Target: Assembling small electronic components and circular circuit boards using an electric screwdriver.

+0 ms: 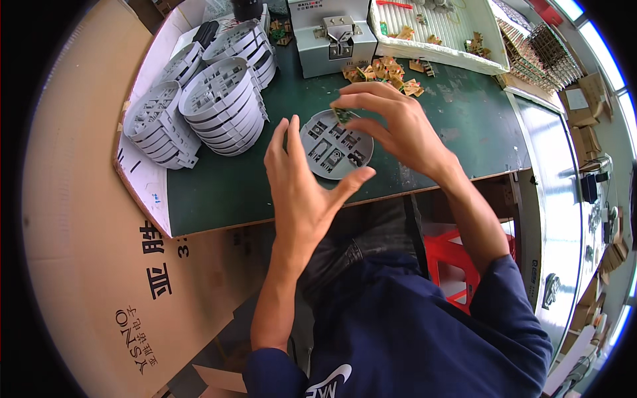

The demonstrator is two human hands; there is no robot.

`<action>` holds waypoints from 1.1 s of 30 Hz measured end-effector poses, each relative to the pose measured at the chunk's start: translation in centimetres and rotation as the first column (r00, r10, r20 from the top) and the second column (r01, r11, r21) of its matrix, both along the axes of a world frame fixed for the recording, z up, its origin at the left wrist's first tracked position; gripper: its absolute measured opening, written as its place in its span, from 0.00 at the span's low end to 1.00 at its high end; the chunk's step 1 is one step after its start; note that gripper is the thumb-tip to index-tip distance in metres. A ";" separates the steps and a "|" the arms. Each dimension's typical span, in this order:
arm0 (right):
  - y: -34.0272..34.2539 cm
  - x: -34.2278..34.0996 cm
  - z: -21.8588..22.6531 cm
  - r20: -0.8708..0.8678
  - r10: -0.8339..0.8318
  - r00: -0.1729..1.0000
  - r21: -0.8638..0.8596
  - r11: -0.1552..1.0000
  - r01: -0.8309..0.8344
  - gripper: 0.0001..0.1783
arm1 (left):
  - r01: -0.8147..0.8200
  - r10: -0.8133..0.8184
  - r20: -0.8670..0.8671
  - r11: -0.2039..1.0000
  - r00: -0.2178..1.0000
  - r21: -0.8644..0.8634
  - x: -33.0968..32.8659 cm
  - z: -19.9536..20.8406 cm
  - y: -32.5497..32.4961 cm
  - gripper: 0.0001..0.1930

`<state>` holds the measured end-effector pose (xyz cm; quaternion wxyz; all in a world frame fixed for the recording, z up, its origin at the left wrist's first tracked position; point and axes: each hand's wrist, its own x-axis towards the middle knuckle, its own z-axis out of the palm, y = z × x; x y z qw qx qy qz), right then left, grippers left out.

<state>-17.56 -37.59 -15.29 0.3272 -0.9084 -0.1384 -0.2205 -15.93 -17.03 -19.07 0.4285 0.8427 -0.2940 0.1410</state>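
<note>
A small green circuit board (342, 116) is pinched between the thumb and fingers of my right hand (393, 121). It is over the far edge of a round grey plastic housing (322, 144), which lies on the green work surface with its slotted, ribbed inside facing up. My left hand (298, 174) is on the near left side of the housing, thumb and fingers spread wide, holding nothing. Whether its fingertips touch the rim I cannot tell. Beyond my right hand lies a loose heap of small tan circuit boards (387, 68).
Tall stacks of grey housings (225, 109) stand on the left, inside a white raised border (142, 189). A silver machine (332, 50) sits at the back, beside a white foam tray (438, 50) with some boards. A red stool (451, 259) is under the bench.
</note>
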 end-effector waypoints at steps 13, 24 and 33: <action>0.9 3.7 -1.2 -0.100 0.155 0.983 -0.249 0.952 -0.176 0.20 | 0.029 -0.025 -0.056 0.997 0.998 0.077 0.7 -0.8 0.1 0.53; 0.1 2.2 -2.0 -0.051 0.179 0.983 -0.243 0.952 -0.186 0.17 | 0.084 -0.101 0.067 0.972 0.993 0.219 2.1 -1.2 1.3 0.47; -0.7 5.7 2.0 0.207 0.004 0.978 0.095 0.995 -0.024 0.22 | -0.029 -0.018 0.205 0.974 0.979 0.227 1.5 -1.7 -0.1 0.46</action>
